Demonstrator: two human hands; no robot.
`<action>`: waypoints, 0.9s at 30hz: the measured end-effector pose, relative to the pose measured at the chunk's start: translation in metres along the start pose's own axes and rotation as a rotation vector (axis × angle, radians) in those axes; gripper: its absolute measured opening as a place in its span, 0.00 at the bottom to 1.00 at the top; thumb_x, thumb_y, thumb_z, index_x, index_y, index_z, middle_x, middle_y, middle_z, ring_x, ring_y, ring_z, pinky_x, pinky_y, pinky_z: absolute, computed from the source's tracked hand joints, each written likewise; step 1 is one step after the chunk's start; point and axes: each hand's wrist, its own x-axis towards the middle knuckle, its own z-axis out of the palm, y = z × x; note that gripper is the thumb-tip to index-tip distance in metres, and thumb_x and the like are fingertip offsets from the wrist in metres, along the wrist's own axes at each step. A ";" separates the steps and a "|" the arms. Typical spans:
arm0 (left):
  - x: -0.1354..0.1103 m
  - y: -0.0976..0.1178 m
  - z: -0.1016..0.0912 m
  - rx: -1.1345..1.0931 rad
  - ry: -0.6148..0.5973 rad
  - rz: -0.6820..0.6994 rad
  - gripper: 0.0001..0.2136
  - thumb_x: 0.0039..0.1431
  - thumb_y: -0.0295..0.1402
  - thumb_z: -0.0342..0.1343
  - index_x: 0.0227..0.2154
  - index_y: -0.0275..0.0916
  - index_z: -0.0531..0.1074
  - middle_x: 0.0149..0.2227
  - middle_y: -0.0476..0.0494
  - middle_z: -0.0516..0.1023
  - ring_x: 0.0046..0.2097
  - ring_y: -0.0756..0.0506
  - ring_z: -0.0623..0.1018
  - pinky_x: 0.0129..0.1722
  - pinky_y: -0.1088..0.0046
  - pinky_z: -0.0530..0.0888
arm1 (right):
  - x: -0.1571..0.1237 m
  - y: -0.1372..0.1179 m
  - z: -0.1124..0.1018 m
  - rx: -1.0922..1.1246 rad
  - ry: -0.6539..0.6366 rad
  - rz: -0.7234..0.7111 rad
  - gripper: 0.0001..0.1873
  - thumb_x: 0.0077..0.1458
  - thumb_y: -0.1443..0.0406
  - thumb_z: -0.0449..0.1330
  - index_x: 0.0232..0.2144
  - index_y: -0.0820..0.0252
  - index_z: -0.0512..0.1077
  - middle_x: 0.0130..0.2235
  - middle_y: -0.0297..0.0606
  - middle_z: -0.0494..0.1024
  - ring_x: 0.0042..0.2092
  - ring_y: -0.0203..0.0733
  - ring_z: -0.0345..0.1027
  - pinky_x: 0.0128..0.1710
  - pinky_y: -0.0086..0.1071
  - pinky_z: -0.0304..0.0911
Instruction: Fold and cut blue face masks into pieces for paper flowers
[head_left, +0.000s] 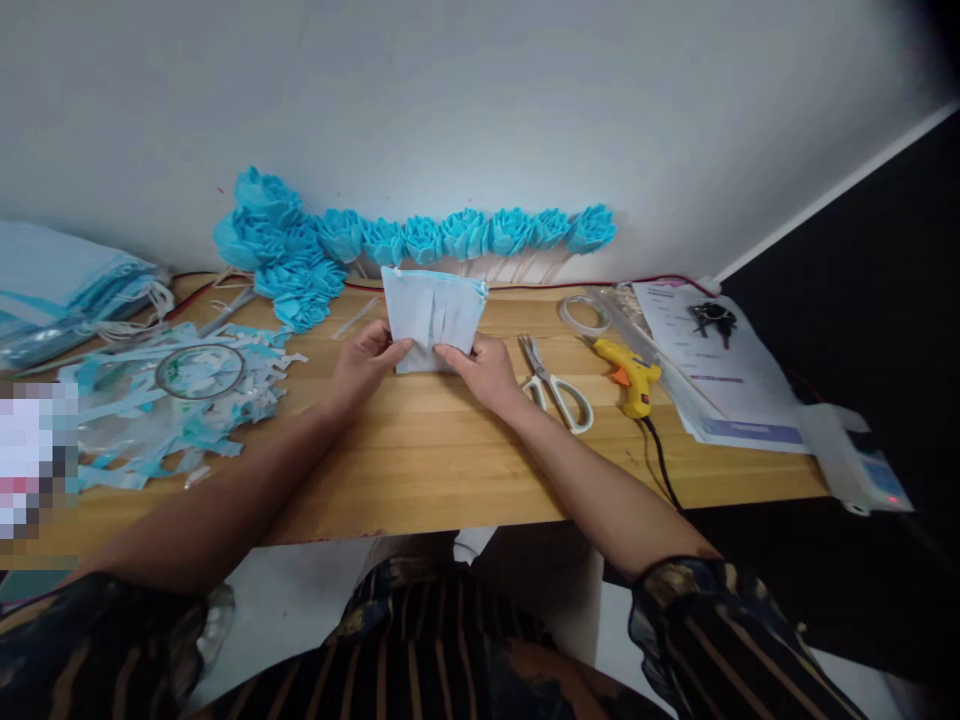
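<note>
A small stack of pale blue-white face masks (436,312) stands upright between my hands, just above the middle of the table. My left hand (369,365) grips its lower left side, thumb in front and fingers behind. On the lower right side, my right hand (478,366) pinches it the same way. Both sets of fingertips are hidden behind the masks. Close to the right hand lie scissors (551,385) with white handles. Behind the stack, bright blue flowers (465,233) on thin sticks lean in a row along the wall.
Cut blue and white strips (142,410) with a roll of tape (200,371) cover the left side, before a pile of masks (67,285). More flowers (289,250) are heaped nearby. At right are a yellow glue gun (628,372), clear tape (585,314), papers (712,360) and keys (714,320).
</note>
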 end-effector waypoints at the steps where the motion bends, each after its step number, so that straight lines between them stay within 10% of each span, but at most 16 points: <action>1: 0.000 0.000 0.000 -0.010 -0.011 -0.016 0.19 0.47 0.48 0.73 0.33 0.39 0.77 0.35 0.45 0.82 0.38 0.45 0.79 0.37 0.70 0.75 | 0.000 0.000 0.000 0.001 0.005 0.001 0.20 0.55 0.50 0.64 0.22 0.58 0.71 0.25 0.34 0.73 0.31 0.41 0.64 0.32 0.33 0.60; 17: -0.002 0.003 0.000 0.029 -0.047 -0.104 0.27 0.42 0.56 0.74 0.33 0.37 0.80 0.33 0.43 0.84 0.32 0.44 0.79 0.32 0.69 0.76 | -0.002 -0.011 -0.003 0.265 -0.031 0.039 0.21 0.51 0.47 0.65 0.31 0.59 0.76 0.30 0.35 0.76 0.32 0.40 0.65 0.31 0.32 0.62; 27: -0.003 0.006 0.000 0.063 -0.086 -0.047 0.25 0.49 0.54 0.70 0.37 0.36 0.77 0.35 0.44 0.82 0.36 0.45 0.78 0.37 0.70 0.75 | -0.001 -0.008 -0.004 0.131 0.054 0.024 0.23 0.50 0.47 0.63 0.19 0.58 0.68 0.22 0.31 0.65 0.27 0.36 0.56 0.27 0.30 0.52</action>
